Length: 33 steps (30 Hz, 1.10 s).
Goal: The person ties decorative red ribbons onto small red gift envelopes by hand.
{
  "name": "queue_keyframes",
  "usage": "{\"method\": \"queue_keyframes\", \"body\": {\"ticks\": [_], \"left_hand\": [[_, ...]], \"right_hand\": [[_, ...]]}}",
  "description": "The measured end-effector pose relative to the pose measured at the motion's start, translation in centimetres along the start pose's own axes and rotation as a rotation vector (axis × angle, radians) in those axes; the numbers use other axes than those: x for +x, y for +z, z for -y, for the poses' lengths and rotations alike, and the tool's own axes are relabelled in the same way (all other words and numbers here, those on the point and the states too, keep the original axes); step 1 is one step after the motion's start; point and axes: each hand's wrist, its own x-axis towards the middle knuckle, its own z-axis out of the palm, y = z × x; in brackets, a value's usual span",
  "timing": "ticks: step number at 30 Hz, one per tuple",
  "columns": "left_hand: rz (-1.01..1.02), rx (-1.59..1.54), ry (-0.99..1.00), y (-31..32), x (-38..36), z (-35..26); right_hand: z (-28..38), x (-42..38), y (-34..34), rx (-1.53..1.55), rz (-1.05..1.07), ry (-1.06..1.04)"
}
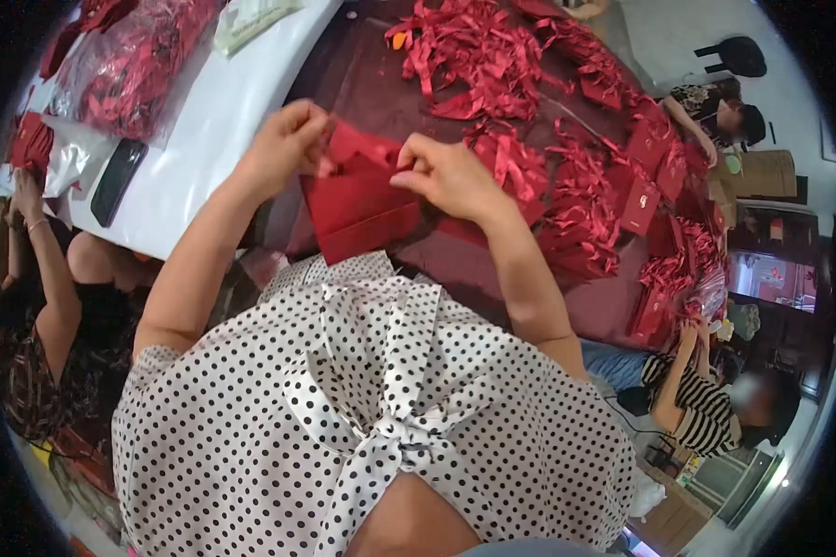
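My left hand [288, 150] is closed, its fingers blurred, at the upper left of a dark red paper packet [362, 227]. A brighter red ribbon [355, 147] stretches between my two hands, just above the packet. Across from it, my right hand [448, 178] has thumb and fingers pinched together at the ribbon's right end, close over the packet's upper right corner. The packet lies near my lap at the table edge, with a straight fold across its lower part.
Heaped red ribbons [478, 56] and red packets [641, 200] cover the far and right side of the dark red table [344, 88]. On the white table [218, 102] at left are a phone [119, 181] and a plastic bag of red items [139, 70]. Other people sit around both tables.
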Motion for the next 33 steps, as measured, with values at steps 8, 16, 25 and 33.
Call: {"method": "queue_keyframes", "body": {"ticks": [8, 16, 25, 33], "left_hand": [[-0.076, -0.043, 0.113, 0.5, -0.3, 3.4], [-0.192, 0.002, 0.099, 1.2, 0.9, 5.5], [-0.023, -0.029, -0.011, 0.8, 0.9, 4.7], [0.268, 0.457, 0.166, -1.2, -0.3, 5.0]], "right_hand": [[-0.5, -2.1, -0.3, 0.056, -0.068, 0.141], [0.3, -10.2, -4.5, 1.029, -0.185, -0.169], [1.9, -7.4, 2.1, 1.315, -0.249, 0.102], [1.8, -3.9, 5.0, 0.088, -0.440, -0.081]]}}
